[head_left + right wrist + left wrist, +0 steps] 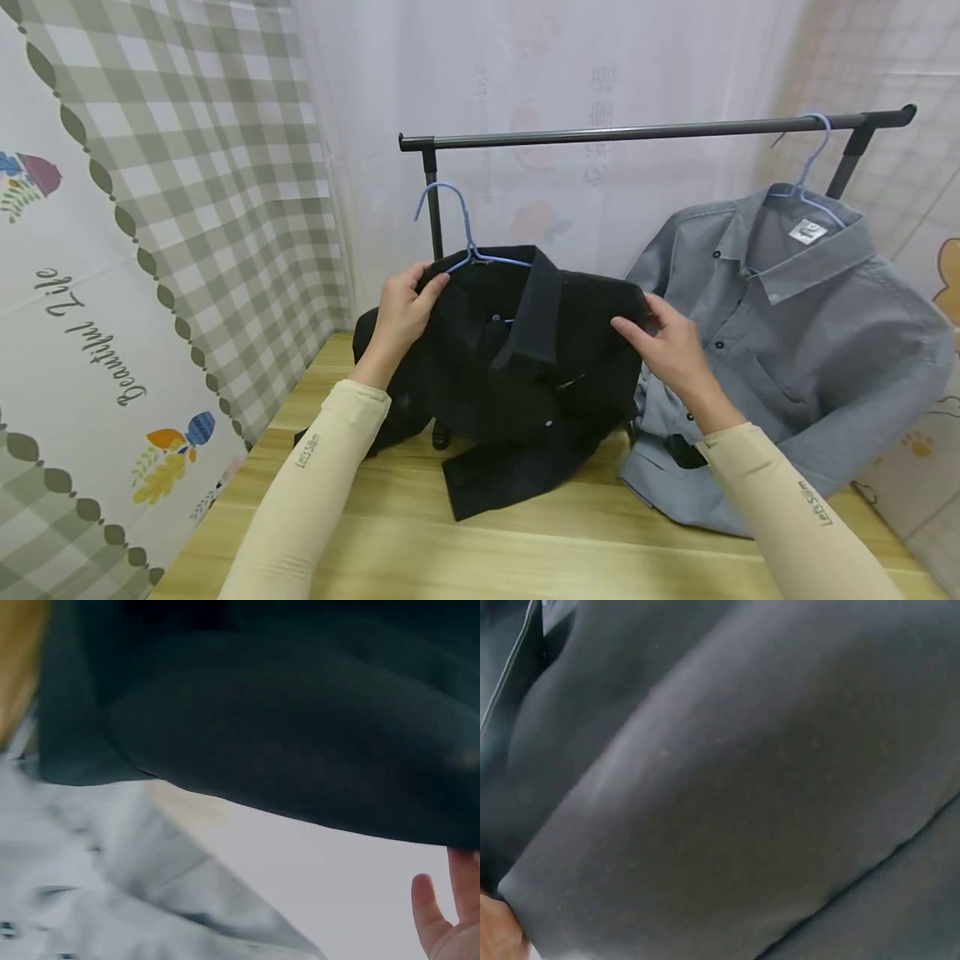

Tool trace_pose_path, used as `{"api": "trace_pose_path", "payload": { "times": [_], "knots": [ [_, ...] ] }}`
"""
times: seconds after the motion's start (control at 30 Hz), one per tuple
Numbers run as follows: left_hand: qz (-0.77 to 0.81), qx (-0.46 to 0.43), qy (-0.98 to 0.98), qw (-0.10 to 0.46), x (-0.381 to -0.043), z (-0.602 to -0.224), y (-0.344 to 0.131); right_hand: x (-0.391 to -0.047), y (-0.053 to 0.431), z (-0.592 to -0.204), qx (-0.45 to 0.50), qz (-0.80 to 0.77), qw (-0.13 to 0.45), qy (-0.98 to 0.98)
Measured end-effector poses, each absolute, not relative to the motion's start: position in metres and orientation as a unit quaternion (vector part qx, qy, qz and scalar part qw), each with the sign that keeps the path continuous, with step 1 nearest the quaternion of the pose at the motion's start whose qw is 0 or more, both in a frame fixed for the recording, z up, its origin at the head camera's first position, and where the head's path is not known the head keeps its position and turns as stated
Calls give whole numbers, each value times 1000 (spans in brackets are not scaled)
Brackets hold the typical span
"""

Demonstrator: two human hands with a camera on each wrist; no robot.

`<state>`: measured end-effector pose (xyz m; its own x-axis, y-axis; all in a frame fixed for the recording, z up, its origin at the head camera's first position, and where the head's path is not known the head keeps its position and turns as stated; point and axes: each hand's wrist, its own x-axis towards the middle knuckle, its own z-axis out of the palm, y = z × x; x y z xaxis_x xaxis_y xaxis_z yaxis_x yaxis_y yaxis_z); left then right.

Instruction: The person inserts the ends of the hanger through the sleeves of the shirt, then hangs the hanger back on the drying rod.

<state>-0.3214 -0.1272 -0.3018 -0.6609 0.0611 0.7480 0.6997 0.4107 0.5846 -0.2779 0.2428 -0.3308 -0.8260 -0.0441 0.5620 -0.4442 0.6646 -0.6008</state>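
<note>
A black shirt (480,367) with a collar is on a blue wire hanger (467,221), whose hook stands up free below the rail. My left hand (405,304) grips the shirt's shoulder beside the collar, thumb in front. At the opposite shoulder, my right hand (667,342) holds the cloth's edge, with fingers partly hidden behind it. Dark cloth (727,787) fills the left wrist view, where only a bit of the hand shows in the lower left corner. In the right wrist view, fingertips (461,870) meet the lower edge of the dark cloth. One sleeve trails on the table.
A black rail (615,133) spans the back. From its right end a grey shirt (817,325) hangs on another blue hanger (806,162), its lower part lying on the wooden table (450,558). Checked cloth (217,142) lines the left wall.
</note>
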Motion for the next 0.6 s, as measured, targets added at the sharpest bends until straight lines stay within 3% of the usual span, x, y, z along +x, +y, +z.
{"api": "trace_pose_path", "payload": {
  "times": [0.2,0.4,0.6],
  "knots": [
    [-454,-291,-778,322,-327,-273,-117,-276,230,-291,204,346,294,-867],
    [-472,-285,-786,279,-334,-283,-113,-275,227,-280,315,294,242,-869],
    [-502,-259,-787,248,-337,-298,-114,-273,228,-281,333,266,225,-876]
  ]
}}
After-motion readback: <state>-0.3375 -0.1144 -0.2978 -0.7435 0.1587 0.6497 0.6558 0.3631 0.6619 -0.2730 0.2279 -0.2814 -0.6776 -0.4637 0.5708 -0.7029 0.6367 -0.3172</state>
